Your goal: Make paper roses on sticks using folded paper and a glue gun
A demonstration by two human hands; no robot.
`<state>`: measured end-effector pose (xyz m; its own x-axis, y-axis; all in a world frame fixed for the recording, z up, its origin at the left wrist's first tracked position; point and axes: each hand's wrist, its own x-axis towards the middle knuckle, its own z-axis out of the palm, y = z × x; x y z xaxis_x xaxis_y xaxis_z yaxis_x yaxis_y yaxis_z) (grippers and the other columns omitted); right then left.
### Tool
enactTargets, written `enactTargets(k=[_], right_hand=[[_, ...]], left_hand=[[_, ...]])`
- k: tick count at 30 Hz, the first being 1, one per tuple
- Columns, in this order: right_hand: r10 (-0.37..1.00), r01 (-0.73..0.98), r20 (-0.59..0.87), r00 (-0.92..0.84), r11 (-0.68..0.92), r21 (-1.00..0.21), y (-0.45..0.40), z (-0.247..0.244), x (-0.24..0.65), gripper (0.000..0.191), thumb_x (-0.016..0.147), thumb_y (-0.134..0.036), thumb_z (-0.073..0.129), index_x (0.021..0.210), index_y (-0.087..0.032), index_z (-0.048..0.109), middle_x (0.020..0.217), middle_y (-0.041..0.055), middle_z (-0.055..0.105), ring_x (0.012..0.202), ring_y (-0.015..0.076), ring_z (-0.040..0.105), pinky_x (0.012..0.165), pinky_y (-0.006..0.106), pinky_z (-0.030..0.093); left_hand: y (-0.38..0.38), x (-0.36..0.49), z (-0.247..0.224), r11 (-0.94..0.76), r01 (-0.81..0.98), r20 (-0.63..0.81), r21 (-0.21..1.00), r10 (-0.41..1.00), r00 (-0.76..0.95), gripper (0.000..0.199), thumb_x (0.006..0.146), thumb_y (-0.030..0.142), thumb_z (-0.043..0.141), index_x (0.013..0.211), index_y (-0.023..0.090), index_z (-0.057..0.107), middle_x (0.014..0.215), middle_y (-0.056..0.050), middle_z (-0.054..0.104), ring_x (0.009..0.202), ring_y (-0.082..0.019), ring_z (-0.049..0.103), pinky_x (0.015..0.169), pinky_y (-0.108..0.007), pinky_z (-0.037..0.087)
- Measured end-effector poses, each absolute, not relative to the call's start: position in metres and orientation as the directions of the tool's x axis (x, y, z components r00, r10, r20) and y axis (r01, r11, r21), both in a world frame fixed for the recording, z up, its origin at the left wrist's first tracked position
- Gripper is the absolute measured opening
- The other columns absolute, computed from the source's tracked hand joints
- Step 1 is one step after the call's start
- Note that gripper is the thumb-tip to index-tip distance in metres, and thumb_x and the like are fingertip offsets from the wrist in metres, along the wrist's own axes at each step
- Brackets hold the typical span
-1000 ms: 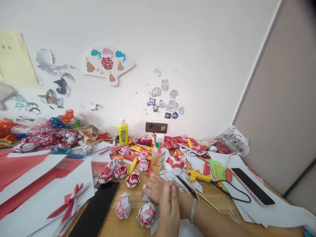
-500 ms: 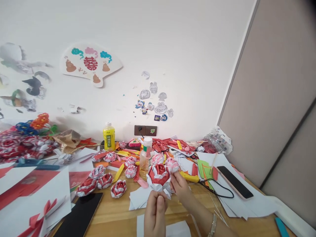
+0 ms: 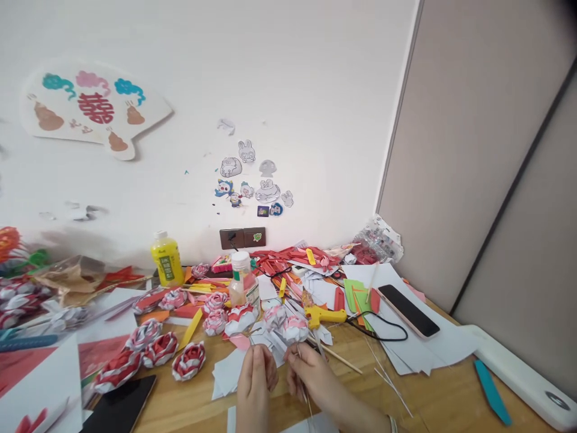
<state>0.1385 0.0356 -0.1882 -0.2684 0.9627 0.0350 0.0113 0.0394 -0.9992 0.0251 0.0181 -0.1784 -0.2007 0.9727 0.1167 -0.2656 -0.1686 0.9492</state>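
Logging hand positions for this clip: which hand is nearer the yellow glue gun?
Right. The right hand is below and slightly left of the yellow glue gun in the picture; the left hand is farther left.

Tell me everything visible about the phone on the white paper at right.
The phone is a slim slab with rounded corners, a dark, blank-looking screen and a pale pinkish rim. It lies flat, face up, its long sides slanting from upper left to lower right, on white paper. A black cord loops close to its left side; whether they touch is hard to tell. The right hand is apart from it.
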Motion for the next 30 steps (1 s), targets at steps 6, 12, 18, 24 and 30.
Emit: enactTargets(k=[6,12,18,24,30], right_hand=[[0.976,0.224,0.172,-0.132,0.198,-0.954,0.029,-0.183,0.149,0.022,0.082,-0.038,0.052,0.089,-0.019,0.059,0.085,0.0071,0.062,0.086,0.0236,0.057,0.076,0.035,0.043],[0.937,0.4,0.348,0.023,0.311,-0.862,0.033,-0.182,0.157,0.035,0.081,-0.025,0.046,0.113,-0.015,0.054,0.093,0.009,0.057,0.086,0.0243,0.056,0.078,0.038,0.044],[0.904,0.257,0.427,0.007,0.411,-0.874,0.025,-0.162,0.164,0.028,0.091,-0.034,0.043,0.114,-0.022,0.053,0.105,0.0074,0.059,0.094,0.0213,0.057,0.08,0.034,0.046],[0.927,0.029,0.373,-0.037,0.374,-0.927,0.024,-0.152,0.172,0.037,0.091,-0.047,0.047,0.123,-0.027,0.051,0.129,0.0071,0.053,0.118,0.0231,0.049,0.095,0.036,0.043],[0.941,-0.032,0.335,-0.046,0.334,-0.942,0.026,-0.149,0.171,0.047,0.085,-0.057,0.053,0.117,-0.023,0.056,0.122,0.0105,0.059,0.111,0.0253,0.055,0.092,0.038,0.045]], left_hand=[[0.017,0.025,-0.179,-0.11,-0.271,0.079,0.956,0.99,-0.121,0.046,0.078,0.064,0.05,0.059,0.022,0.044,0.052,0.006,0.036,0.049,-0.011,0.032,0.047,-0.024,0.028],[0.012,0.028,-0.176,-0.083,-0.261,0.072,0.962,0.996,-0.053,0.047,0.078,0.065,0.049,0.06,0.021,0.048,0.053,0.006,0.037,0.05,-0.011,0.03,0.048,-0.024,0.027],[0.006,0.035,-0.173,0.013,-0.285,0.014,0.959,0.995,0.094,0.048,0.075,0.066,0.051,0.065,0.019,0.051,0.048,0.009,0.029,0.044,-0.007,0.019,0.043,-0.021,0.016],[0.003,0.042,-0.175,0.125,-0.32,-0.039,0.939,0.964,0.263,0.048,0.074,0.067,0.051,0.067,0.019,0.051,0.043,0.01,0.032,0.038,-0.004,0.017,0.037,-0.018,0.012],[0.006,0.043,-0.177,0.173,-0.385,-0.043,0.906,0.945,0.324,0.051,0.073,0.066,0.054,0.102,0.023,0.048,0.053,0.007,0.053,0.032,-0.005,0.036,0.03,-0.015,0.021]])
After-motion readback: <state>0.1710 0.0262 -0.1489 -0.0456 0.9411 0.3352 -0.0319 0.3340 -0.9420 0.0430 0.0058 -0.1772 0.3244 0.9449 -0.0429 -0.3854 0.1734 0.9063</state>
